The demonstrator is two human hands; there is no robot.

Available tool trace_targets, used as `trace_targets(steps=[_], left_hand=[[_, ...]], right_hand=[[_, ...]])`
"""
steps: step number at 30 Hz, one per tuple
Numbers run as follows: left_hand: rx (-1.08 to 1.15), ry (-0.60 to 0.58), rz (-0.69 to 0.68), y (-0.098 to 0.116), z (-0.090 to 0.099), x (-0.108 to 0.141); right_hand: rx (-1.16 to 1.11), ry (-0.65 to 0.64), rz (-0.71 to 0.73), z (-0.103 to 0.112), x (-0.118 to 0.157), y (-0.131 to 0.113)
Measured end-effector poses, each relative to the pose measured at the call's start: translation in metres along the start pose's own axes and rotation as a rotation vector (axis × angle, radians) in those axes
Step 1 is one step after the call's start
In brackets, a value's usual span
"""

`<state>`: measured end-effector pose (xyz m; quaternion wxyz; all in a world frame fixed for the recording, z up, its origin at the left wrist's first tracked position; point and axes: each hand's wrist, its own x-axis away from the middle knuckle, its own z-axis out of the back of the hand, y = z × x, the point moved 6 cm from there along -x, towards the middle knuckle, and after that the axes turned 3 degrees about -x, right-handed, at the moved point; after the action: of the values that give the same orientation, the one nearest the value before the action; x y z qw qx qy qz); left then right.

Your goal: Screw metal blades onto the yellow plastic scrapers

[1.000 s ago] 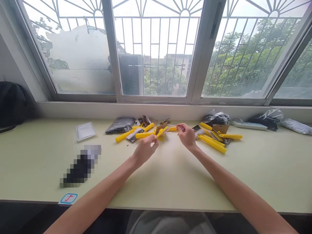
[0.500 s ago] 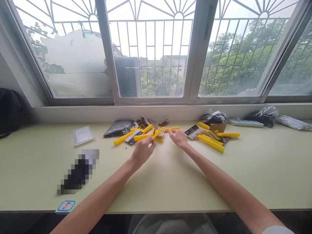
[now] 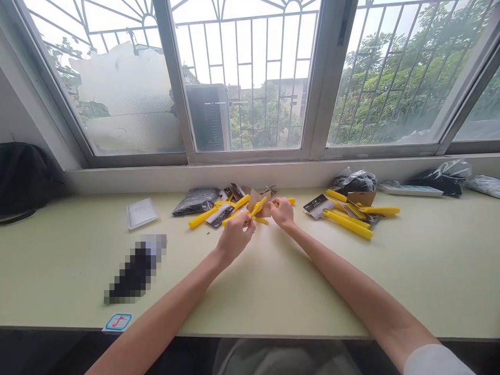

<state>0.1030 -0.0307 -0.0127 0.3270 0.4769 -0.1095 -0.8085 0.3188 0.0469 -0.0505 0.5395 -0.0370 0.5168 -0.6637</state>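
My left hand [image 3: 235,234] is closed on a thin yellow piece [image 3: 258,207] that slants up from its fingertips. Just to the right, my right hand [image 3: 282,212] is closed at the edge of a brown cardboard piece [image 3: 264,203]; exactly what its fingers pinch is too small to make out. Around and behind both hands lies a pile of yellow-handled tools [image 3: 203,217] with black-and-white cards [image 3: 220,214]. A second group of yellow-handled tools [image 3: 349,225] with a card [image 3: 317,205] lies to the right of my right hand.
A dark plastic-wrapped packet [image 3: 195,201] lies left of the pile, and a clear flat case [image 3: 142,213] further left. A blurred dark item [image 3: 135,271] and a marked label [image 3: 119,322] are near the front left. Plastic bags [image 3: 353,181] line the windowsill side.
The view has shifted slightly, moving the table items rightward in the picture. The brown cardboard now shows more widely between my hands, and my right hand has come closer to my left.
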Motion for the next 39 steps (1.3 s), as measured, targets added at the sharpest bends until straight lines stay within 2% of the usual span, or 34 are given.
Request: trace_targets(steps=[6, 14, 19, 24, 29, 33, 37, 39], left_hand=[[0.098, 0.016, 0.037, 0.005, 0.001, 0.002], [0.519, 0.122, 0.240, 0.003, 0.015, -0.003], [0.580, 0.141, 0.285, -0.003, 0.013, -0.005], [0.578, 0.152, 0.278, -0.009, 0.009, -0.005], [0.480, 0.154, 0.293, -0.009, 0.013, -0.005], [0.418, 0.097, 0.323, -0.005, 0.014, -0.003], [0.591, 0.021, 0.455, -0.007, 0.000, 0.003], [0.715, 0.037, 0.574, -0.013, -0.010, 0.010]], right_hand=[[-0.035, 0.067, 0.104, 0.013, 0.005, -0.018], [-0.058, 0.146, 0.252, 0.051, -0.009, -0.046], [-0.066, 0.111, 0.328, 0.054, 0.010, -0.063], [-0.159, 0.112, 0.296, 0.054, 0.030, -0.099], [-0.379, 0.060, 0.240, 0.062, 0.044, -0.133], [-0.427, -0.019, 0.164, 0.061, 0.052, -0.138], [-0.360, -0.128, 0.169, 0.056, 0.064, -0.138], [-0.326, -0.260, 0.245, 0.058, 0.071, -0.141]])
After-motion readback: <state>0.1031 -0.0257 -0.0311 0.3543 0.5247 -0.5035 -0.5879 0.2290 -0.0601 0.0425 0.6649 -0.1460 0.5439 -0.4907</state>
